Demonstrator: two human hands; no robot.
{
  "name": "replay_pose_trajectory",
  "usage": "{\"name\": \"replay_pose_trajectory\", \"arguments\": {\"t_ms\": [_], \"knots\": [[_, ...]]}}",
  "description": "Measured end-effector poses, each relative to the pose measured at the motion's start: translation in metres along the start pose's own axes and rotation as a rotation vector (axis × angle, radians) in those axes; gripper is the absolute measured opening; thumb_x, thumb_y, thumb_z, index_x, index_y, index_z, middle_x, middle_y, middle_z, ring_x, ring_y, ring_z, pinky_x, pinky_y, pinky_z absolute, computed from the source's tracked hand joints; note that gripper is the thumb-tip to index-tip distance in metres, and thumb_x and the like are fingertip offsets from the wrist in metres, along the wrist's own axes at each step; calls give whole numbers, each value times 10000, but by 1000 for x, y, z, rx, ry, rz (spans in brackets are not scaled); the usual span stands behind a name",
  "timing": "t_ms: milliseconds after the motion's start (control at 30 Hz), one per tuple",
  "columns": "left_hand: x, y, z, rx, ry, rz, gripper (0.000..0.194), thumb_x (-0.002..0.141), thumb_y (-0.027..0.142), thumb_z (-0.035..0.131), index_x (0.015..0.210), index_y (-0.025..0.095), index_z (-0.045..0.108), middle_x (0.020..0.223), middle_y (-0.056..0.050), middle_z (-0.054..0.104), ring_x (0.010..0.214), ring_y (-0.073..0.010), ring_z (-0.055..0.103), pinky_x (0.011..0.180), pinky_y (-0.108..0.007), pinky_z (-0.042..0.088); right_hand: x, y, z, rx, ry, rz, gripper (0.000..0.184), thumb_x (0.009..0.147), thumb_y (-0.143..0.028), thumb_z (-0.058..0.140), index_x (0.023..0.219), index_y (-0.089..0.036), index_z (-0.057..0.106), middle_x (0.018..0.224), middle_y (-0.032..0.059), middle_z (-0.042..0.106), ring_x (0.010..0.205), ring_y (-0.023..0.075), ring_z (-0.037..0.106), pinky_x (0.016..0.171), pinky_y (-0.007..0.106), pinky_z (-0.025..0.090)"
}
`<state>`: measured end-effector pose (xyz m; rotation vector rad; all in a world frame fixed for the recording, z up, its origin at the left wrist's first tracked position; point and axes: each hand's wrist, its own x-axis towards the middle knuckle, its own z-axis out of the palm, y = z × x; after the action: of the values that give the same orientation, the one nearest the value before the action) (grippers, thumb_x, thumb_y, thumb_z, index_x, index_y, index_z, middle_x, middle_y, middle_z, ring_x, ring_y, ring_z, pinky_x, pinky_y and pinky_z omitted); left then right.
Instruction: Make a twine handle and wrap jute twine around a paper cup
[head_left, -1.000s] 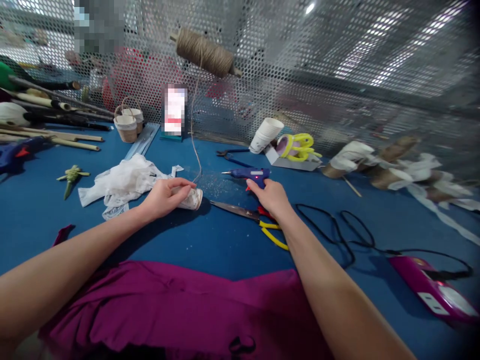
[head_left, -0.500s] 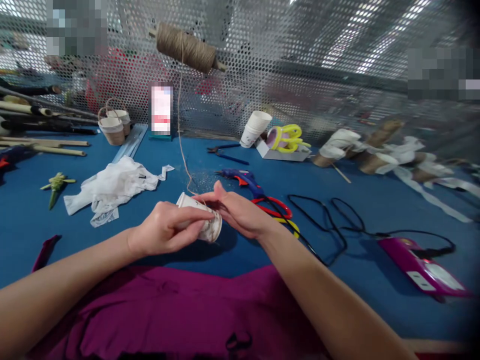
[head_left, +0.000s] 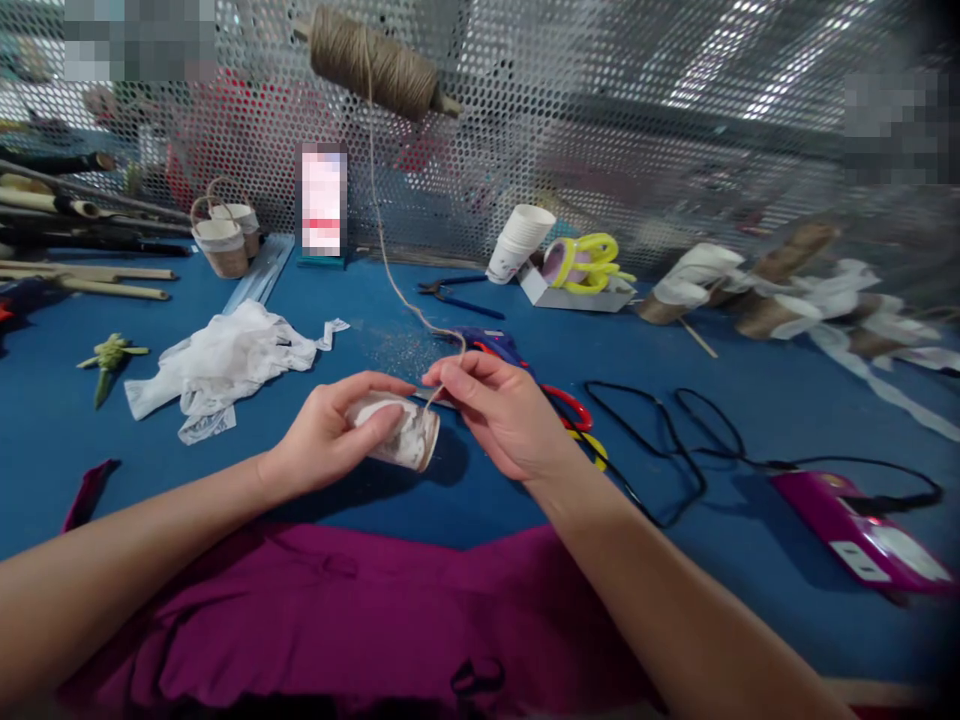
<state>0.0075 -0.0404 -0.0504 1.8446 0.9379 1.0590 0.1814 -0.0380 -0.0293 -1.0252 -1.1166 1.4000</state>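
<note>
Blue tabletop (head_left: 480,515) before perforated metal mesh (head_left: 525,120). Head view: the left hand (head_left: 319,435) has its fingers curled round a white paper cup (head_left: 409,440), tipped sideways; near the cup's rim, the right hand (head_left: 506,410) pinches twine (head_left: 406,300); beyond the cup, a blue glue gun (head_left: 501,345)

Dim overall; bright streaks through mesh (head_left: 555,110), upper right. Soft shadow beside cup (head_left: 411,438). Screen (head_left: 322,198) bright, pixelated. Right edge blurred, darkened.
</note>
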Motion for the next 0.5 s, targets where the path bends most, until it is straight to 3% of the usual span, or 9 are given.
{"name": "replay_pose_trajectory", "arguments": {"t_ms": [167,500], "knots": [[0,-3,3,-125,-18,-117,236,788,281,530,942,125,617,679,-25,650,495,-81,545,457,-159,456,1,-1,-1,-77,69,-66,169,610,-347,725,615,-214,619,685,-28,623,678,101,551,757,284,442],[0,-4,5,-87,-46,-118,247,785,276,527,945,115,625,654,-18,632,468,-66,498,436,-150,429,3,2,1,-159,63,-130,120,653,-317,698,651,-209,645,688,-27,619,644,88,527,696,272,437]]}}
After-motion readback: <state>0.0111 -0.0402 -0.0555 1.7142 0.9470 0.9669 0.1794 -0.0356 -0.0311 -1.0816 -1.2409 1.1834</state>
